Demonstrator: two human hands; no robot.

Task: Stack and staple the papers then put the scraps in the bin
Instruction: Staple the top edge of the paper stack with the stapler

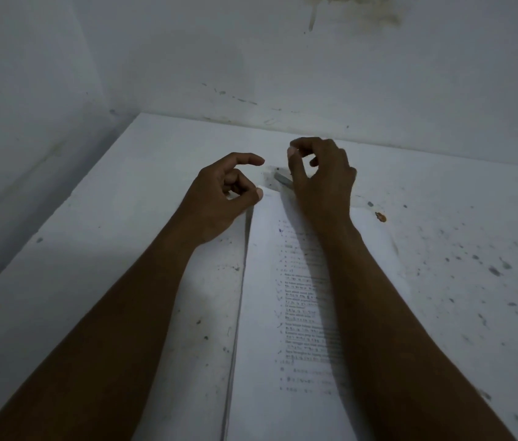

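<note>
A stack of printed papers lies lengthwise on the white table, running from the near edge toward the wall. My left hand is at the stack's far left corner, thumb tip and curled fingers pinching that corner, index finger stretched out. My right hand is over the far end of the stack with its fingers curled in a C shape and nothing visible between thumb and fingers. A small grey object, possibly a stapler, lies partly hidden under the heel of that hand. No bin is in view.
The table sits in a corner, with walls on the left and at the back. Its surface is speckled with dark marks, and a small orange scrap lies to the right of the papers. The light is dim.
</note>
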